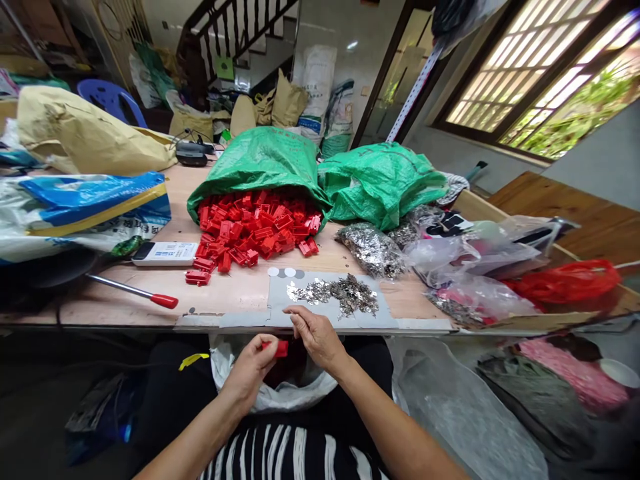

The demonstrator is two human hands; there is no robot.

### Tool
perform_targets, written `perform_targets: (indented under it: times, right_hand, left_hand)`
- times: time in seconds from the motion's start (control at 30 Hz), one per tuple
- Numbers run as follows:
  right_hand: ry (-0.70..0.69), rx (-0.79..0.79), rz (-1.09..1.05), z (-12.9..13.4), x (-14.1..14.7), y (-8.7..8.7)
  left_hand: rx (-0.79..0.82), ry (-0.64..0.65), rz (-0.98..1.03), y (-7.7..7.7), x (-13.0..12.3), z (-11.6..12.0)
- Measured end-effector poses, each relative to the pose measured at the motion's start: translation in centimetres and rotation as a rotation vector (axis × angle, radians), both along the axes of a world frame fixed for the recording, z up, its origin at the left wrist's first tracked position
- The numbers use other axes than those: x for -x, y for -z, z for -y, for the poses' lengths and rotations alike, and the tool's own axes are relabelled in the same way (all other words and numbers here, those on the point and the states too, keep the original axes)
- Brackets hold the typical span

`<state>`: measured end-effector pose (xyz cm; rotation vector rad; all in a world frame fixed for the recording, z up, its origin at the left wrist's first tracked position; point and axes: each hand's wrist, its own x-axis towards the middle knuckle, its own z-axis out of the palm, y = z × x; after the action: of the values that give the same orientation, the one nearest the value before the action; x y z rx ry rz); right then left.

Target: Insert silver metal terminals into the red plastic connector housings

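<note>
The person wears a black top with vertical white stripes of uneven width, showing only at the near edge of the view, with the stripes running down toward the lower edge. Dark, matte black trousers cover the lap on the left and right, without visible pattern or markings. Both forearms are bare from the wrists up to where they leave the view at the near edge, and neither the left hand nor the right hand wears a glove.
</note>
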<state>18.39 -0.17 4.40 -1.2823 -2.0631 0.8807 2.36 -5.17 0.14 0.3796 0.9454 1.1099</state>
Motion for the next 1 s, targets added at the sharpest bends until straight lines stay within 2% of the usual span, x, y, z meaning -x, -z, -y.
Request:
perform_targets:
  times: [0.13,0.27,0.43,0.53,0.63,0.73,0.8,0.87,0.93,1.0]
  right_hand:
    - [0.001,-0.13,0.065,-2.6,1.4,0.0]
    - [-0.049,-0.215,0.183,-5.3,4.1,-0.3]
    - [-0.131,-0.223,0.317,-7.9,8.5,-0.5]
    - [-0.101,-0.196,0.378,-9.2,10.6,0.0]
    - [-0.064,-0.137,0.389,-9.8,11.6,0.2]
    - [-0.078,-0.117,0.296,-9.4,11.0,-0.2]
    - [-0.113,-0.111,0.156,-8.2,9.8,-0.8]
    - [-0.138,-0.04,-0.047,-6.4,8.1,-1.6]
    - [-0.14,0.174,-0.282,-4.3,6.1,-2.3]
    - [-0.187,0.494,-0.508,-2.1,4.1,-2.7]
  left_hand:
    - [-0.048,0.036,-0.138,1.4,0.2,-0.2]
    - [-0.076,0.087,-0.241,1.6,0.3,-0.5]
    - [-0.082,0.098,-0.293,2.0,0.5,-0.5]
    - [-0.09,0.091,-0.31,2.8,0.4,-0.5]
    - [-0.094,0.093,-0.319,3.4,0.5,-0.6]
    - [-0.107,0.091,-0.306,3.2,0.7,-0.7]
    - [-0.105,0.084,-0.271,2.6,1.0,-0.7]
    - [-0.122,0.076,-0.237,1.8,1.2,-0.6]
    - [-0.199,0.02,-0.266,1.2,1.3,-0.4]
    - [-0.325,-0.115,-0.383,0.9,1.2,-0.2]
